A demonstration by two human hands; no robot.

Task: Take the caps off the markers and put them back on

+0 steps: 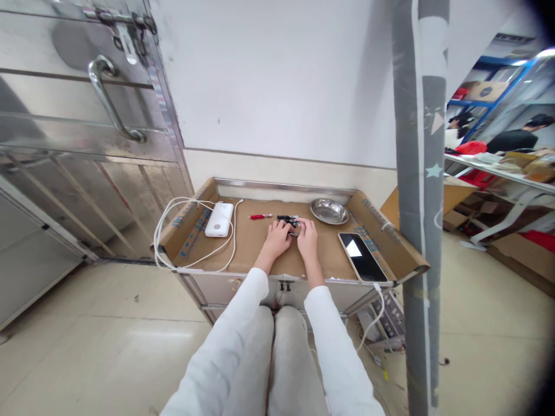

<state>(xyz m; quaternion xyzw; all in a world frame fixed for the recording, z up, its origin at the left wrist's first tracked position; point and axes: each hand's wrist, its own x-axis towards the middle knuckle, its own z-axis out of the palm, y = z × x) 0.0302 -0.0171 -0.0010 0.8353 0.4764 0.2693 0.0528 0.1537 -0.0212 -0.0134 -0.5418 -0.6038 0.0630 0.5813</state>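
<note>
Both hands are close together over the middle of the cardboard-lined tabletop (251, 260). My left hand (277, 241), palm down, has its fingers bent around one end of a small dark, silver-tipped pen (293, 234). From the other side, the closed fingers of my right hand (307, 236) meet the same pen; much of it is hidden by the fingers. Just beyond the fingertips lie several black pens (286, 218), partly covered by the hands. A red pen (261, 216) rests to their left, apart from both hands.
A white power bank (219, 219) with a looped white cable (162, 231) lies at the left. On the right are a round metal bowl (329, 211) and a phone (362, 257) plugged into a cable. Raised cardboard sides flank the top; a wrapped grey pole (420, 173) stands at the right.
</note>
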